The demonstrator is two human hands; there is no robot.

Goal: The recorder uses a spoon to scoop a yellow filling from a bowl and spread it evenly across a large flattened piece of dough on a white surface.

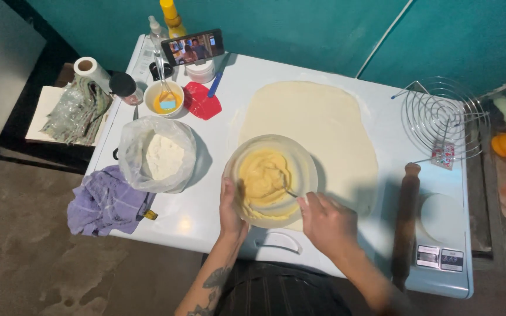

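Gripping the near-left rim of a clear glass bowl (pixel 272 178), the left hand (pixel 229 208) has its fingers curled against the bowl's outer wall, thumb up along the edge. The bowl sits on the near edge of a rolled-out sheet of pale dough (pixel 317 131) spread across a white table (pixel 206 216), and it holds a thick yellow cream (pixel 262 178). The right hand (pixel 323 222) hovers at the bowl's near-right side, fingers pinched together on the handle of a metal spoon (pixel 285 187) whose end dips into the cream.

Left of the bowl stands a second bowl lined with a clear plastic bag of flour (pixel 159 155), and a purple cloth (pixel 106 202) lies bunched just beside it at the table's corner. Farther back are a small white bowl with orange liquid and a blue-tipped brush (pixel 165 99), a red lid (pixel 201 102), and a propped phone (pixel 193 47). A wooden rolling pin (pixel 406 222) lies to the right of the dough, near a white kitchen scale (pixel 443 234), with a wire rack (pixel 440 114) behind them.
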